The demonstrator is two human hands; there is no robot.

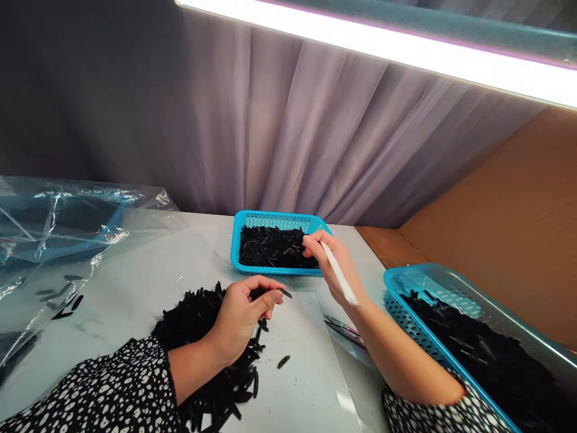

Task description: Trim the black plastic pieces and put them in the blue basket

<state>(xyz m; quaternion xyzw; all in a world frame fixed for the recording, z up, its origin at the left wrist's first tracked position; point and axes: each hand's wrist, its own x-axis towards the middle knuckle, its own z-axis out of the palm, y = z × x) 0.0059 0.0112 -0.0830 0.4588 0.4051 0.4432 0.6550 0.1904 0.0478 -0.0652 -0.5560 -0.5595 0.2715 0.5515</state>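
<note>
Looking partway done, with plenty left loose

On the left, a few stray pieces lie beside the clear plastic. Next, a large heap of black strips spreads over the white table; this much seems left to handle. Past it, 1 loose strip lies apart. 2 blue baskets hold more: the middle basket carries a thick layer and the right basket is well loaded. A good share looks done, though whether the right basket is finished pieces or supply, I cannot tell.

The left hand hangs over the heap's right side, fingers curled, thumb and forefinger pinching a black strip that points right. The right hand reaches over the middle basket's near right corner, fingers bent around a white stick slanting back along the wrist; whether its fingertips also hold a strip is unclear.
</note>
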